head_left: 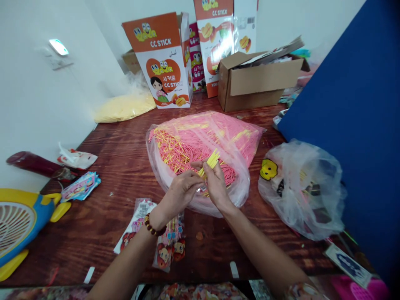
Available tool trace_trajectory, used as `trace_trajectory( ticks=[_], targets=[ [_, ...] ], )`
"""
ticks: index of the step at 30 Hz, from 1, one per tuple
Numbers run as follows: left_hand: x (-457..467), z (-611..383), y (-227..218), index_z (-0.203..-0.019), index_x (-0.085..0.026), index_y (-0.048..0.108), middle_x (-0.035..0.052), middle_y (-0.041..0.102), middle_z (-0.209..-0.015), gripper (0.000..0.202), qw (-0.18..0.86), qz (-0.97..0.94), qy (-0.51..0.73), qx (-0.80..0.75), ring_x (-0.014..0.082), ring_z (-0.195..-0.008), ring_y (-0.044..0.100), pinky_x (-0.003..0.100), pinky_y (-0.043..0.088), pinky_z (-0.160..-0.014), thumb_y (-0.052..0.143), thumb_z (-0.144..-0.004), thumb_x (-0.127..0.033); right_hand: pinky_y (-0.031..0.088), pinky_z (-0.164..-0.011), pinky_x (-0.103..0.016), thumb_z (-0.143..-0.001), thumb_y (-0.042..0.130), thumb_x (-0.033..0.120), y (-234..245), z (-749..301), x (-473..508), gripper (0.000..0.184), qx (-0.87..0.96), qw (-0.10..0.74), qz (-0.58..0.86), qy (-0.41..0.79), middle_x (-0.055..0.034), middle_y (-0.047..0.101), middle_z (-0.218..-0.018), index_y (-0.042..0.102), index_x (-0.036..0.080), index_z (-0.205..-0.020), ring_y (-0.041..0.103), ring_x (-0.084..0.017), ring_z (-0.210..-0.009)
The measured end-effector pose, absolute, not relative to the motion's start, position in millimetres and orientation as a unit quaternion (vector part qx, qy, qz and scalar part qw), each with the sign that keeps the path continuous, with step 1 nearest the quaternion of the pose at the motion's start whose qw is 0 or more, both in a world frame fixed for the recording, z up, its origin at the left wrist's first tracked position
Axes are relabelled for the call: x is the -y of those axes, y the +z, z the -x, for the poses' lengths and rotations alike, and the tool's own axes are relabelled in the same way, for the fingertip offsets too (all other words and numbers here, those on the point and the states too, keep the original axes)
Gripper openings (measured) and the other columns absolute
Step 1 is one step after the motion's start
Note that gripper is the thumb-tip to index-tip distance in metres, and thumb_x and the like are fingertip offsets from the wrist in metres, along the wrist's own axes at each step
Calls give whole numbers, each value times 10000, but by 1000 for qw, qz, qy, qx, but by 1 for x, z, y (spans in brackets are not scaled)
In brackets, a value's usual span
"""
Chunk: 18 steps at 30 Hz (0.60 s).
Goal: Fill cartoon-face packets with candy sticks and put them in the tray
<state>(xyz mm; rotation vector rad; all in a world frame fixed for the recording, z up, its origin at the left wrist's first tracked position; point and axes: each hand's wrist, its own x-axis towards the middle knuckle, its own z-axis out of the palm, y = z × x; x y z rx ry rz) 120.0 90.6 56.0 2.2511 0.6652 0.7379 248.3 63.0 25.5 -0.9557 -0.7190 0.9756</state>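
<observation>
My right hand (215, 179) is closed around a bunch of thin yellow sticks (213, 159), their ends poking up past the fingers. Close beside it, my left hand (186, 186) has its fingers pinched together near the bunch's lower end. A small shiny bit shows by those fingertips, too small to name. Both hands are over the mouth of a large clear plastic bag (243, 193) full of loose pink and yellow sticks (173, 152). Below my left wrist lie filled printed packets of sticks (170, 246) and a stack of flat printed packets (137, 223), partly hidden by my forearm.
Printed cartons (168, 62) and an open cardboard box (256, 81) line the back. A knotted clear bag (303, 191) sits at right by a blue panel (340, 125). At left are a yellow-blue fan (18, 221), cards (81, 186) and a tissue pack (78, 158).
</observation>
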Motion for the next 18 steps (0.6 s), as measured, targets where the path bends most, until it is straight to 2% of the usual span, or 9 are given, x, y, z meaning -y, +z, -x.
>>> trace_trajectory(
  ticks=[7, 12, 18],
  targets=[
    [-101, -123, 53, -887, -189, 782, 64, 733, -906, 157, 496, -786, 261, -262, 174, -836, 651, 276, 484, -777, 652, -896, -277, 538, -860, -310, -909, 560, 353, 24, -249, -61, 151, 305, 720, 400, 479, -21, 762, -990, 613, 222, -964, 698, -162, -909],
    [-99, -128, 44, -869, -200, 800, 49, 723, -868, 146, 544, -740, 280, -279, 171, -841, 637, 276, 482, -804, 692, -861, -298, 551, -847, -298, -898, 580, 366, 13, -250, -63, 175, 284, 722, 376, 507, -30, 763, -1011, 625, 216, -979, 706, -167, -935],
    [-94, -136, 48, -823, -178, 804, 50, 721, -833, 131, 555, -708, 290, -326, 154, -787, 615, 255, 464, -753, 733, -811, -288, 555, -871, -340, -844, 642, 358, 13, -256, -65, 178, 191, 742, 349, 540, -31, 770, -950, 609, 220, -953, 712, -206, -994]
  ],
)
